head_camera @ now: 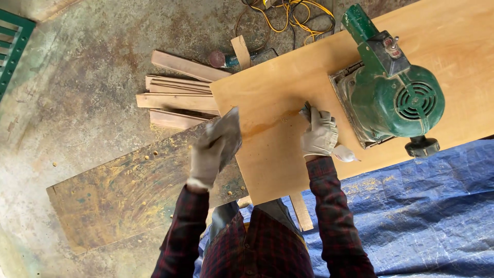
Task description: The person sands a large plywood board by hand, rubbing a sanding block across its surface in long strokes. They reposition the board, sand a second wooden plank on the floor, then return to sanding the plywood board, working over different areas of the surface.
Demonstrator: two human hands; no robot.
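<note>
Gloved left hand (pixel 207 157), frame centre-left, clamped on grey sandpaper sheet (pixel 226 133) at plywood board (pixel 288 92) edge. Gloved right hand (pixel 320 135), frame centre, closed on small tool, pressed to board beside green power sander (pixel 396 95). Offcut strips (pixel 177 100) stacked upper left on floor.

Woodworking workshop, plywood sheet (pixel 360 67), green power sander (pixel 393 98)

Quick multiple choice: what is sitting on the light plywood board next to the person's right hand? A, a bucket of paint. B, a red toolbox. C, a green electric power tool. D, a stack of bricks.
C: a green power tool with a vented round motor housing rests on the plywood board, just beside the gloved right hand.
</note>
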